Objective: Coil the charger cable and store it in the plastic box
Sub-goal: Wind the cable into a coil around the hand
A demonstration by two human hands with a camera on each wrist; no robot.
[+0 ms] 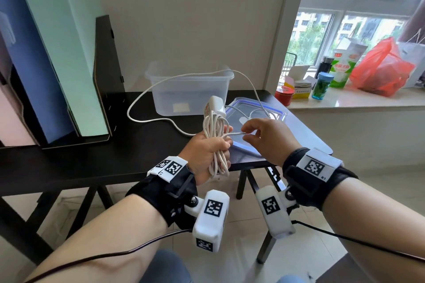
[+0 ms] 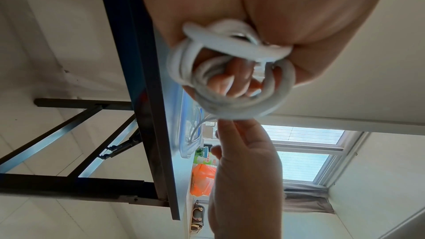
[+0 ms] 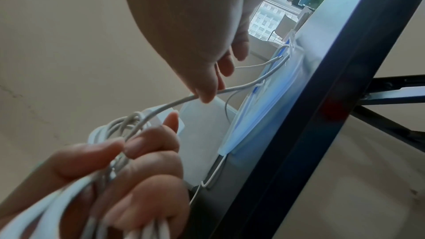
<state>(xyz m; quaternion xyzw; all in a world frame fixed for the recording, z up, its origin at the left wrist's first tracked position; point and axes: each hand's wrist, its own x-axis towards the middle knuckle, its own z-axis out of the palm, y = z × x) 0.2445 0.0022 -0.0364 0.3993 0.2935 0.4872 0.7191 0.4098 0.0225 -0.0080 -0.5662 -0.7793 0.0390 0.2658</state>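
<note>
My left hand (image 1: 220,145) grips a bundle of several loops of the white charger cable (image 1: 216,126) just in front of the table edge. The white adapter (image 1: 215,104) sticks up at the top of the bundle. My right hand (image 1: 247,133) pinches the free strand beside the bundle, thumb and forefinger (image 3: 205,95) closed on it. The loose remainder of the cable (image 1: 142,119) trails over the table, across the clear plastic box (image 1: 195,89) and onto the blue-rimmed lid (image 1: 281,115). In the left wrist view the coil (image 2: 230,83) fills the palm, with the right hand (image 2: 243,152) just beyond it.
The black table (image 1: 80,163) carries upright file holders (image 1: 57,64) at the left. The box stands open at the back, its lid lying flat at the right corner. A windowsill at the right holds bottles, tins and a red bag (image 1: 381,69).
</note>
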